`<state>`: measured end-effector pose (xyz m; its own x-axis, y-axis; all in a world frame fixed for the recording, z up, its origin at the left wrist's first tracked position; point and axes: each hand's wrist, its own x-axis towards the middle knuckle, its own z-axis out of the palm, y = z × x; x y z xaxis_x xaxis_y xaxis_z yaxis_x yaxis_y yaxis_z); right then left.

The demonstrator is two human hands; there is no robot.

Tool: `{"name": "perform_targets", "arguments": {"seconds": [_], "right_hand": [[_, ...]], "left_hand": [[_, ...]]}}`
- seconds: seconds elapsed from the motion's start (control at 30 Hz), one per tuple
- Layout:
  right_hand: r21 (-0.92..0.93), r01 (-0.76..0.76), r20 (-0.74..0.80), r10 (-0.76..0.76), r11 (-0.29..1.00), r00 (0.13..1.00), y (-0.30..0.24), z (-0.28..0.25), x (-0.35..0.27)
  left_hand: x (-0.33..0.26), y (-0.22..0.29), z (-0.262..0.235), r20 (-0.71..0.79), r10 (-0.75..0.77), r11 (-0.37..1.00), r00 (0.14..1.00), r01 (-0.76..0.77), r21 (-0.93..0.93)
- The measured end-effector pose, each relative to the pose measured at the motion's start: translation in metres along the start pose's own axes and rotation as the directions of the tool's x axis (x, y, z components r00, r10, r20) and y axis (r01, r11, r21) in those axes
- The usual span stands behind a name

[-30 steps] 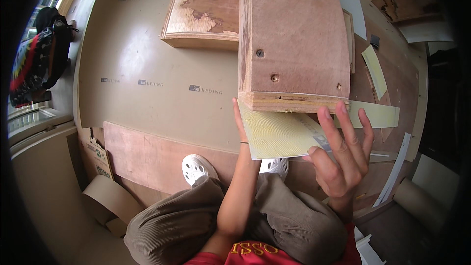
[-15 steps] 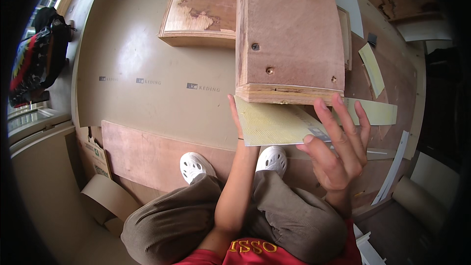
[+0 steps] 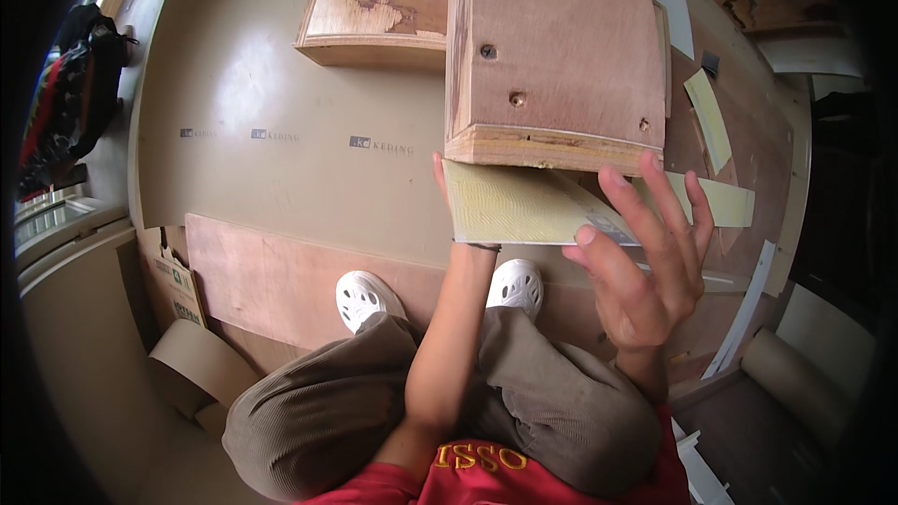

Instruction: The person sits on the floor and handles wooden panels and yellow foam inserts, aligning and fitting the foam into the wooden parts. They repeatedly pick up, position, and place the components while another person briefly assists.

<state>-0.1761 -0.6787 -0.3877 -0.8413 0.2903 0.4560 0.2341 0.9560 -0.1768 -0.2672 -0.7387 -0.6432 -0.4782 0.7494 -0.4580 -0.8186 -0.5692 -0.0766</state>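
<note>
Bare hands, in the head view: the left hand [image 3: 440, 176] is reaching behind a thin yellow sheet [image 3: 510, 206] with rippled texture, its grip mostly hidden and impossible to tell, while the right hand [image 3: 650, 271] is fanning its fingers wide, thumb at the sheet's near edge. That sheet is sitting below the layered end of a reddish-brown plywood box [image 3: 561, 47], screw-holed; a patchy-veneered wooden piece [image 3: 379, 9] is resting on smooth tan board [image 3: 281, 103].

Big taupe sheet [image 3: 309, 187]: glossy from here, catching a pale patch of light.
Pinkish wood panel [image 3: 271, 282]: flat along the sheet's near edge.
Curled brown sheet [image 3: 201, 355]: arched, down at the lower left.
Brown roll [image 3: 793, 379]: on its side, over to the right.
</note>
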Motion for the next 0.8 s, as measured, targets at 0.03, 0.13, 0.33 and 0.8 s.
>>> {"name": "perform_targets", "arguments": {"seconds": [0.03, 0.13, 0.33, 0.8], "right_hand": [[0.001, 0.0, 0.001, 0.0, 1.0, 1.0, 0.0, 0.0, 0.0], [-0.02, -0.018, 0.018, 0.019, 1.0, 1.0, 0.0, 0.001, 0.0], [-0.028, -0.026, -0.005, 0.025, 0.999, 1.0, -0.001, 0.003, 0.0], [-0.09, -0.058, -0.157, 0.043, 0.994, 0.987, 0.004, 0.015, 0.001]], "left_hand": [[-0.001, 0.0, -0.001, -0.013, -0.016, 1.0, 1.0, 0.016, -0.014], [-0.006, -0.004, 0.009, -0.056, -0.07, 0.996, 0.996, 0.066, -0.063], [-0.012, 0.0, 0.019, -0.051, -0.113, 0.987, 0.992, 0.106, -0.124], [-0.013, 0.0, 0.032, -0.057, -0.144, 0.988, 0.988, 0.14, -0.067]]}}
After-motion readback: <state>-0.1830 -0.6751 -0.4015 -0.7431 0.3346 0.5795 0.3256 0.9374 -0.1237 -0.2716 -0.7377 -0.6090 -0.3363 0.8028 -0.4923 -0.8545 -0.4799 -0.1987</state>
